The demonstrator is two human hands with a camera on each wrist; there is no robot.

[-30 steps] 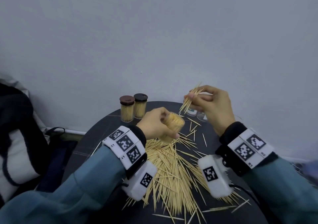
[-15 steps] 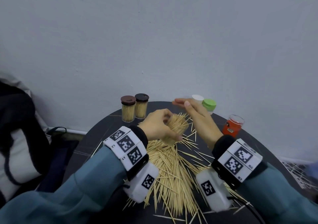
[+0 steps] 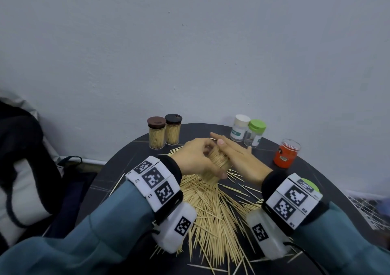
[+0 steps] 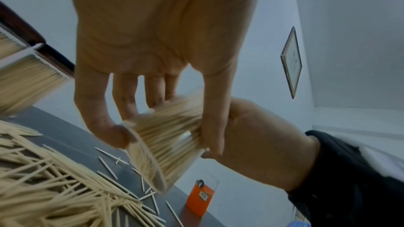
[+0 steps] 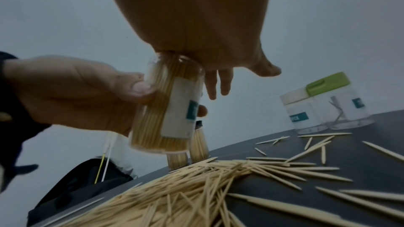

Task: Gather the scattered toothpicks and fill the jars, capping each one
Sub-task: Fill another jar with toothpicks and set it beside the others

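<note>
My left hand (image 3: 196, 158) grips a clear labelled jar (image 3: 217, 162) packed with toothpicks and holds it tilted just above the dark round table (image 3: 126, 169). In the right wrist view its thumb and fingers wrap the jar (image 5: 168, 110). My right hand (image 3: 238, 156) lies flat, fingers straight, with the palm pressed against the jar's open mouth. In the left wrist view the jar (image 4: 166, 137) is blurred. A big pile of loose toothpicks (image 3: 211, 207) spreads between my wrists.
Two full capped jars (image 3: 156, 132) (image 3: 173, 129) stand at the back left. A white-capped jar (image 3: 240, 127) and a green-capped jar (image 3: 254, 133) stand at the back right, a red-labelled jar (image 3: 286, 153) further right. A black bag (image 3: 25, 158) sits left of the table.
My right hand held a bunch of toothpicks above the jar, came down, and now lies flat on the jar's mouth with no bunch in its fingers. The left hand kept hold of the jar.
</note>
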